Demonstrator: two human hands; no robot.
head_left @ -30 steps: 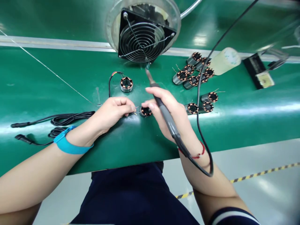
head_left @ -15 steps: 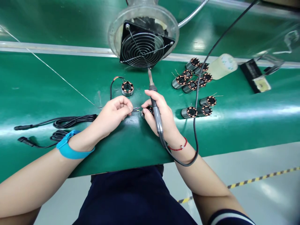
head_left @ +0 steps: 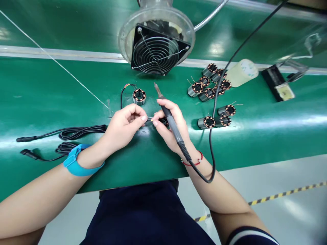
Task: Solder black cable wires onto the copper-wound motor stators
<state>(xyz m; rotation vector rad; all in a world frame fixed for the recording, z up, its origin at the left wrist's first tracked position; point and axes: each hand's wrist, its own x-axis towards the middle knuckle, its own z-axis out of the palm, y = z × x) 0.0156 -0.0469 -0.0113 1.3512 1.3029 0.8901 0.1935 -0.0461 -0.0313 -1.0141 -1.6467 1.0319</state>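
My left hand [head_left: 129, 124] is closed in a pinch on the thin wires [head_left: 149, 119] of a black cable. A soldering iron [head_left: 171, 122] rests in my right hand [head_left: 177, 127], its tip pointing up and away from me. My right thumb and forefinger meet at the wire ends. Partly hidden behind those fingers is a motor stator [head_left: 164, 121] with dark and copper parts. Just beyond my left hand, another stator [head_left: 139, 97] stands on the green bench, joined to a cable with red and yellow wires.
A fume extractor fan [head_left: 155, 54] hangs over the bench's far side. Several stators [head_left: 208, 85] stand at the right beside a pale roll [head_left: 242, 72]. Coiled black cables [head_left: 76, 132] lie left. The iron's cord [head_left: 217, 88] crosses the right side; a black holder [head_left: 277, 81] sits farther right.
The soldering iron's tip has swung left and nearer to me, away from the fan. My right fingertips have moved left onto the wires, closer to my left hand.
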